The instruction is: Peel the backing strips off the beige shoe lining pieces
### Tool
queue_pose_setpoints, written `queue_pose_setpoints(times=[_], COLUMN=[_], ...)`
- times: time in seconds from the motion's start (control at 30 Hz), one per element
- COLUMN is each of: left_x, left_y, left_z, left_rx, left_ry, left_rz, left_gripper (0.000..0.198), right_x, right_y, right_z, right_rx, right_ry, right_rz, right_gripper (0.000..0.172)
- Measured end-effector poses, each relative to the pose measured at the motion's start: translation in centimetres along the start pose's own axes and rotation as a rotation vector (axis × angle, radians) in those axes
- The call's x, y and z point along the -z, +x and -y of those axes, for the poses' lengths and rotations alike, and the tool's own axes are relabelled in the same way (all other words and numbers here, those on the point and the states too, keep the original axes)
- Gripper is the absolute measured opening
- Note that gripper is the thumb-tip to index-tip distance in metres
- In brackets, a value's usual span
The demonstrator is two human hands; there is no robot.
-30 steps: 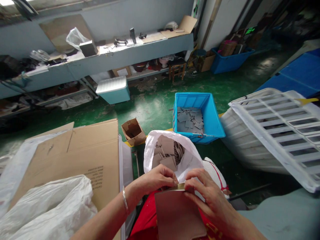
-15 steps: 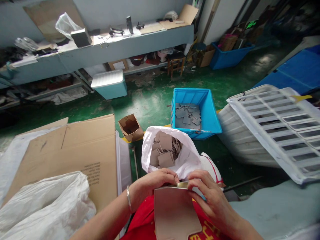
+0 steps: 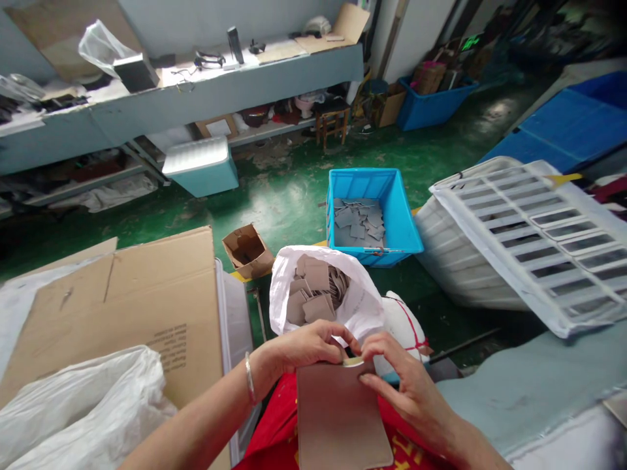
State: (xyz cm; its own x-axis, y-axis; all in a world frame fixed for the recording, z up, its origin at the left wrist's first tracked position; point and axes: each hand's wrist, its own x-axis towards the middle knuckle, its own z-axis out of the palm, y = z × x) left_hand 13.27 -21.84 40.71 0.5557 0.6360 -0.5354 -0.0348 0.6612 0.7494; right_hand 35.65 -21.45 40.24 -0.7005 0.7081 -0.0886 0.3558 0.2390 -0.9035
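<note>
A flat, taupe, leather-like piece [image 3: 340, 414] with rounded lower corners hangs in front of the red clothing [image 3: 274, 418]. My left hand [image 3: 313, 344], a bangle on its wrist, pinches the piece's top edge from the left. At the right part of that edge, my right hand [image 3: 399, 375] grips with thumb and fingers. Between the fingertips a small pale-yellow strip [image 3: 353, 360] shows at the edge; what it belongs to I cannot make out. Just beyond the hands stands an open white sack [image 3: 365, 297] holding many similar taupe pieces [image 3: 318, 307].
Behind the sack is a blue crate [image 3: 409, 222] with grey flat pieces. A small open carton [image 3: 252, 254] stands left of it. Cardboard [image 3: 161, 294] and white sacking [image 3: 98, 405] lie at left. A white slatted rack [image 3: 539, 228] leans at right. A long workbench [image 3: 220, 88] runs behind.
The piece now hangs flatter and squarer to me, and my fingers have shifted along its top edge, closer together. The whole view has turned slightly to the right.
</note>
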Motion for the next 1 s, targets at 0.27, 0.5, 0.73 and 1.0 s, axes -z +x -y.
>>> queue_pose_setpoints(times=[0.27,0.5,0.73,1.0], left_x=[-1.5,-2.8,-2.9,-3.7], left_y=[1.5,2.6,2.7,4.9], left_z=[-1.5,-2.2,-1.1,-0.2], left_rx=[0.018,0.024,0.010,-0.151], left_ry=[0.137,0.372,0.691,1.102], left_rz=[0.044,0.211,0.272,0.217], left_gripper=[0.037,0.037,0.043,0.035], right_x=[2.3,2.2,-1.2,-4.4], right_y=[-1.5,-2.8,-3.6,-7.1], right_z=[0.4,1.3,1.6,3.0], right_rx=[-0.152,-0.265,-0.463,-0.658], right_ry=[0.042,0.107,0.099,-0.039], right_rz=[0.079,-0.016,0.004,-0.273], right_gripper=[0.011,0.028,0.013,0.019])
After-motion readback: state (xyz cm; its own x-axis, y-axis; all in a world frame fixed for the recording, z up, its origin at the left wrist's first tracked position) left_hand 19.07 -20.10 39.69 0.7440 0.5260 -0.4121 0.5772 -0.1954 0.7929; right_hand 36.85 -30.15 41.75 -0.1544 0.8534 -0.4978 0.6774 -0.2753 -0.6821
